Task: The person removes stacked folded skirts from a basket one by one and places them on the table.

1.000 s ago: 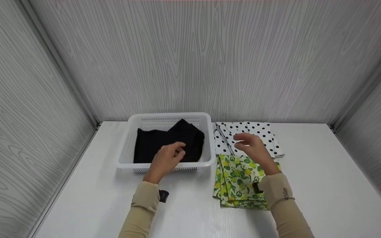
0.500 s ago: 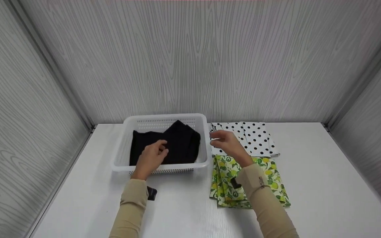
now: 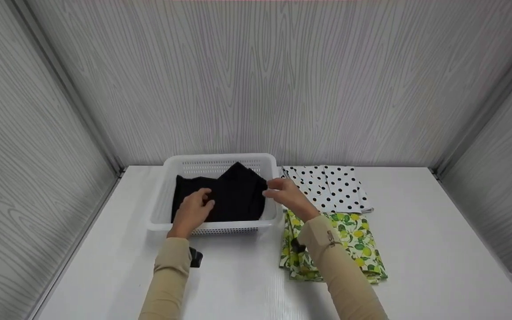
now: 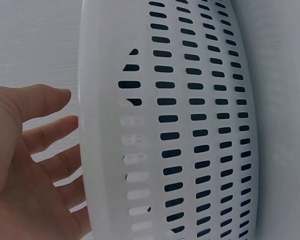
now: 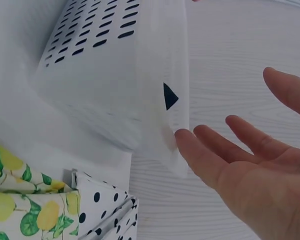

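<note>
My left hand (image 3: 191, 212) hovers over the front left of a white plastic basket (image 3: 220, 225), its fingers loosely bent and holding nothing. Black folded cloth (image 3: 234, 195) lies inside the basket, its back edge peaking toward the right. Over the basket's right rim is my right hand (image 3: 289, 195), fingers relaxed and thumb apart, with nothing held. In the left wrist view the left hand's fingers (image 4: 50, 135) show beyond the perforated basket wall. The right wrist view has the right hand (image 5: 260, 175) beside the rim; whether a fingertip touches it I cannot tell.
Right of the basket lies a white cloth with black dots (image 3: 331, 189). In front of it is a folded lemon-print cloth (image 3: 358, 244), partly beneath the right forearm. The white table (image 3: 420, 249) meets grey wood-grain panels (image 3: 256, 80) at the back and sides.
My right hand has moved left, from above the dotted cloth to the basket's right rim. The left hand has shifted slightly left over the basket. The cloths have stayed put.
</note>
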Tool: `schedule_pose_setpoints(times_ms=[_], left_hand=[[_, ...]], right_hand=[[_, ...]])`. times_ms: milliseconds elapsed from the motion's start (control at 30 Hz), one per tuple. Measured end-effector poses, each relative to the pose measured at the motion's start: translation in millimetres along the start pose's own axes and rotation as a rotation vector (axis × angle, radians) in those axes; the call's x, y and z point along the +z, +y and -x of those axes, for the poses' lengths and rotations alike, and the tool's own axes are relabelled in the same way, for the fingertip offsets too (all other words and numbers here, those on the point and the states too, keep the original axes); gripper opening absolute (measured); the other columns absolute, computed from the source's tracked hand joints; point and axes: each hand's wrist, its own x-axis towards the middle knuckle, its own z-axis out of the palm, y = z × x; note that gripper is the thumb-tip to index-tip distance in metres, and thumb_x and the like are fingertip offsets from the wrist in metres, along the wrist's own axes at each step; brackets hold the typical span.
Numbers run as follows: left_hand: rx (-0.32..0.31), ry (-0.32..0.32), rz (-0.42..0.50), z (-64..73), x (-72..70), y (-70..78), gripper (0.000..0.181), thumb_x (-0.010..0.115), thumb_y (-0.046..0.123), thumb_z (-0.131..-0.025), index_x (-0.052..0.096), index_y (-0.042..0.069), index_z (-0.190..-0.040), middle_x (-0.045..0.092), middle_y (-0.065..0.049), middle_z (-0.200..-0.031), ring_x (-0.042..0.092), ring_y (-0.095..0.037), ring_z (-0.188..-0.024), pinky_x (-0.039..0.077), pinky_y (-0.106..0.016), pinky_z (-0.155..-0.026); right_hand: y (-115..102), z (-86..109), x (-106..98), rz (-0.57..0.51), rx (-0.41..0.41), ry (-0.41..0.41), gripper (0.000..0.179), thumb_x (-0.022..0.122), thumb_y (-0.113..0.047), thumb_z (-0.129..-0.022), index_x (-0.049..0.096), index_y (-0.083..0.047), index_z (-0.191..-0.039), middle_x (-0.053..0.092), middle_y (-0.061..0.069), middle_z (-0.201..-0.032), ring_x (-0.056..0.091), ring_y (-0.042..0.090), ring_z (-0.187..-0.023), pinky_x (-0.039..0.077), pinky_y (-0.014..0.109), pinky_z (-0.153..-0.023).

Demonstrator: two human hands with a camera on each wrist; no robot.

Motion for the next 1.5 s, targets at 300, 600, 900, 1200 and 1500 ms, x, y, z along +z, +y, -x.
schedule_pose_setpoints(times_ms=[300, 600, 900, 1200, 1500], left_hand=[[-0.047, -0.023, 0.014, -4.0, -2.8, -10.7, 0.049, 0.059, 0.015, -0.103, 0.048, -0.005, -0.146, 0.053, -0.030, -0.138, 0.052, -0.042, -0.125, 0.045, -0.054, -0.102], [-0.080, -0.039, -0.009, -8.7, -3.1, -19.6, 0.053, 0.057, 0.018, -0.103, 0.043, -0.007, -0.148, 0.051, -0.032, -0.137, 0.052, -0.043, -0.123, 0.042, -0.055, -0.103], [-0.150, -0.109, -0.112, -12.3, -3.5, -22.6, 0.062, 0.058, 0.021, -0.101, 0.035, -0.007, -0.153, 0.036, -0.039, -0.148, 0.044, -0.055, -0.129, 0.040, -0.061, -0.105], [-0.262, -0.210, -0.170, -21.3, -6.1, -31.2, 0.071, 0.056, 0.023, -0.100, 0.025, -0.005, -0.157, 0.021, -0.044, -0.151, 0.032, -0.066, -0.130, 0.035, -0.069, -0.104], [-0.359, -0.221, -0.112, -32.3, -5.5, -39.4, 0.078, 0.054, 0.026, -0.100, 0.013, -0.008, -0.158, 0.006, -0.045, -0.154, 0.020, -0.067, -0.136, 0.029, -0.069, -0.109]], right_hand=[[-6.2, -13.1, 23.1, -0.120, 0.089, -0.033, 0.066, 0.064, -0.013, -0.098, 0.033, 0.009, -0.152, 0.036, 0.029, -0.154, 0.040, 0.038, -0.140, 0.036, 0.050, -0.114], [6.1, -20.9, 39.0, -0.091, 0.175, 0.008, 0.075, 0.067, -0.020, -0.096, 0.029, 0.005, -0.155, 0.030, 0.026, -0.159, 0.036, 0.037, -0.143, 0.032, 0.049, -0.116], [11.9, -28.9, 55.7, -0.100, 0.223, 0.079, 0.082, 0.071, -0.020, -0.093, 0.026, 0.008, -0.155, 0.030, 0.027, -0.158, 0.034, 0.039, -0.144, 0.031, 0.048, -0.116], [16.3, -36.6, 59.4, -0.080, 0.294, 0.089, 0.086, 0.072, -0.021, -0.092, 0.022, 0.004, -0.158, 0.027, 0.024, -0.161, 0.028, 0.039, -0.147, 0.026, 0.053, -0.118], [22.8, -41.8, 59.5, -0.138, 0.360, 0.085, 0.093, 0.072, -0.018, -0.092, 0.013, 0.005, -0.160, 0.018, 0.024, -0.164, 0.019, 0.039, -0.150, 0.021, 0.049, -0.120]])
